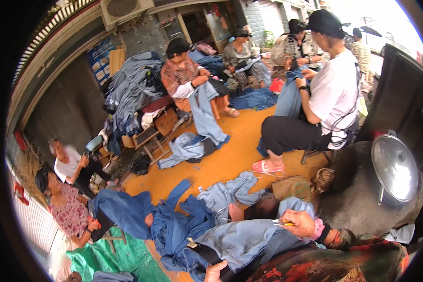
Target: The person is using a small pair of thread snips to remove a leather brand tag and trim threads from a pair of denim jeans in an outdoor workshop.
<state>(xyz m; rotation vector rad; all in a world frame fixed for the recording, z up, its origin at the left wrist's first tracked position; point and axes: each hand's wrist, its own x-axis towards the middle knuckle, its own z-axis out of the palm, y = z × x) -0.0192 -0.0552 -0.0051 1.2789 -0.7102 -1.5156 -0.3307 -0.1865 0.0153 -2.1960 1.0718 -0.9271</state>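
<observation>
Across my lap lies a pair of light-blue jeans point(242, 239), spread out with its dark inside showing near the waist end. My left hand point(215, 271) is at the bottom edge of the picture, thumb and fingers closed on the edge of the jeans; part of it is cut off. Above the right part of the jeans, my right hand point(298, 223) is wrapped round small yellow thread snips point(284, 223), whose pointed tips face left. A pink cuff and a dark band sit at that wrist. Darker blue jeans point(174, 230) lie heaped just beyond my left hand.
Several seated people handle denim around an orange floor covering point(249, 123). A large denim pile point(134, 87) stands at the back left. At right are a metal lid point(395, 167) and a dark upright panel point(402, 103). A green sheet point(127, 258) covers the lower left ground.
</observation>
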